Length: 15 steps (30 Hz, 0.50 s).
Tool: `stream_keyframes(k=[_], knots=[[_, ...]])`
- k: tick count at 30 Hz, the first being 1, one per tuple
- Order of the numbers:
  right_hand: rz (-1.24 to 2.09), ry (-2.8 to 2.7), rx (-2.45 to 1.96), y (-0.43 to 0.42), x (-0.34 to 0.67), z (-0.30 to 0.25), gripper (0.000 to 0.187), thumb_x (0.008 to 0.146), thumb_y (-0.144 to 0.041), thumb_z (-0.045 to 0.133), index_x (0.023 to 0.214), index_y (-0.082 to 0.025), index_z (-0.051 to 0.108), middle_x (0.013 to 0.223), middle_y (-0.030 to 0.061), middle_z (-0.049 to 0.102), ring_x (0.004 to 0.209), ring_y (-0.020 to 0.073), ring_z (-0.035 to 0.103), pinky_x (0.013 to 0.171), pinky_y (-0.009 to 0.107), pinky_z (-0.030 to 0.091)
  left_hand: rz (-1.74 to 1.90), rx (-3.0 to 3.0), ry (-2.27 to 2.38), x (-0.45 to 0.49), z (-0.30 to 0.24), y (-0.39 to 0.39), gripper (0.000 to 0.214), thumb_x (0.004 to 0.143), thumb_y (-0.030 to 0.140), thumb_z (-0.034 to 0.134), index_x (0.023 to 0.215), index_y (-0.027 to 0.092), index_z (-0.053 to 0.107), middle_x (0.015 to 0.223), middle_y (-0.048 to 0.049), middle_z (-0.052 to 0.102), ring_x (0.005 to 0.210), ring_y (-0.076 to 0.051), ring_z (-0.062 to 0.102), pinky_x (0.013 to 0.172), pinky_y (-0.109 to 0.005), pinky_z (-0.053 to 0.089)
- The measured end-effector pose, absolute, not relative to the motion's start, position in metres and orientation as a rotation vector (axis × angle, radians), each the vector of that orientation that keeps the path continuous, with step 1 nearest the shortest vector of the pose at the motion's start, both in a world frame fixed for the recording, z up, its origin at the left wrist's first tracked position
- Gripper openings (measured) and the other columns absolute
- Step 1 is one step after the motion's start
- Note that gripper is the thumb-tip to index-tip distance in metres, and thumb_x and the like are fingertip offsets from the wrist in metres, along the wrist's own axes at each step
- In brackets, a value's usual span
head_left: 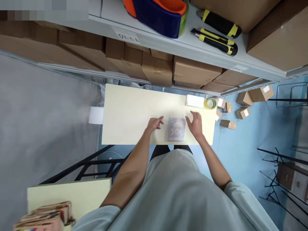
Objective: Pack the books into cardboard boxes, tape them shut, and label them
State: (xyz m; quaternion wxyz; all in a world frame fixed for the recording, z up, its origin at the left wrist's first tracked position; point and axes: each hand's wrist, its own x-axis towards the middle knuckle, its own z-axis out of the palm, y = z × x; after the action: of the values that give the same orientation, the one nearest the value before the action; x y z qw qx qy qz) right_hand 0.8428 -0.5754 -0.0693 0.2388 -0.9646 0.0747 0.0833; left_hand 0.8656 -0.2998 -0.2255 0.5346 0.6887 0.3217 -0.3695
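A flat, dark purple, book-like item [176, 129] with large figures on its cover lies near the table's front edge. It looks hazy, and whether it is a book or a thin box cannot be told. My left hand [155, 124] is just left of it, not touching, with nothing held and the fingers loosely apart. On the other side, my right hand [195, 124] hovers with thumb and fingers spread, also holding nothing. Both rest over the cream table [127, 112].
A white box [194, 101] and a roll of tape [210, 103] sit at the table's back right. Above is a shelf [149, 30] with utility knives [216, 41] and a blue-orange tape dispenser [157, 16]. Cardboard boxes [243, 113] lie on the floor to the right.
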Motion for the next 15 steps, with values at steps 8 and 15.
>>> stream_keyframes(k=[8,15], knots=[[0.665,1.050,-2.302,-0.521,0.731,-0.167,0.056,0.092,-0.053,0.082,0.125,-0.011,0.066,0.128,0.0253,0.071,0.127,0.0379,0.068,0.108,0.043,0.054,-0.891,1.674,0.650,0.861,-0.235,-0.297,0.058,0.084,0.073,0.072,0.072,0.016,0.075,0.047,-0.0014,0.050,0.049,-0.015,0.048,0.058,-0.035,0.064],[0.808,1.167,-2.177,-0.524,0.751,-0.169,0.071,0.082,-0.054,0.093,0.131,-0.012,0.064,0.141,0.0258,0.069,0.132,0.0365,0.070,0.103,0.041,0.058,-0.810,1.843,0.429,0.832,-0.211,-0.293,0.054,0.100,0.061,0.053,0.104,0.015,0.080,0.081,-0.0108,0.077,0.071,-0.022,0.073,0.084,-0.042,0.068]])
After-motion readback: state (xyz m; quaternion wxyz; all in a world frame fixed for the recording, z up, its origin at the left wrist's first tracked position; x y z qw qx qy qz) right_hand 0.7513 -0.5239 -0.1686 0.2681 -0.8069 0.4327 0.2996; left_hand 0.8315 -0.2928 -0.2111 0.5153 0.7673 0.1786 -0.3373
